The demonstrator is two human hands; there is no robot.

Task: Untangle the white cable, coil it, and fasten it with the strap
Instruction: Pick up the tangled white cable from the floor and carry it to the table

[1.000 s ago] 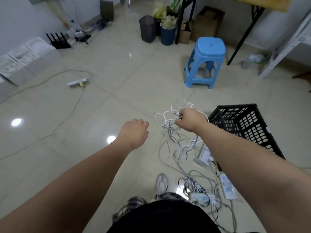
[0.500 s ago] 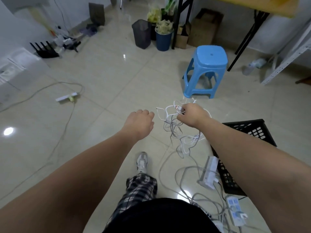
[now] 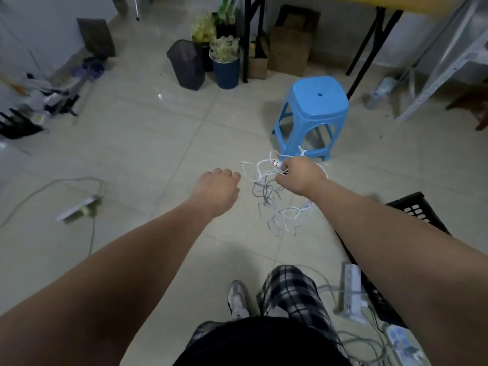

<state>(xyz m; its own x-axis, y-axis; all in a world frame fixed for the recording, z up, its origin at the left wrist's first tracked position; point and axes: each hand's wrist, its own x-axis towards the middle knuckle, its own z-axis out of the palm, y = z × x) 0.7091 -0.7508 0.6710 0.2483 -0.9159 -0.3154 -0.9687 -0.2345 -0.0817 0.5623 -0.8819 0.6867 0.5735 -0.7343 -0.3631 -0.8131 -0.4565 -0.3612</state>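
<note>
Since half a second ago: right hand (image 3: 301, 178) has carried the tangle further forward, toward the blue stool (image 3: 317, 101); left hand (image 3: 216, 191) has kept pace alongside; black crate (image 3: 420, 210) now sits lower right, largely behind the right forearm.

Item 1, white cable (image 3: 301, 208): tangled, mixed with grey strands, bunched in the right hand and hanging from it in loose loops. No single long axis yet; the mass runs downward from the fist. USB plug (image 3: 276, 163) sticks out above the knuckles, pointing left.

Item 2, right hand: fingers closed round the bundle.

Item 3, left hand: back uppermost, fingers loosely curled, holding nothing, just left of the tangle and apart from it. It is the free hand and the nearer one to the plug, so the plug end is likely its first pick.

Item 4, strap: not seen.

Item 5, containers: black crate, interior hidden. Dark mesh bin (image 3: 187, 64), contents not discernible. Blue pot (image 3: 225, 68), holding a plant. Cardboard box (image 3: 290, 48), closed side showing.

Item 6, power strips (image 3: 351, 294) with leads: on the floor beside the crate.
</note>
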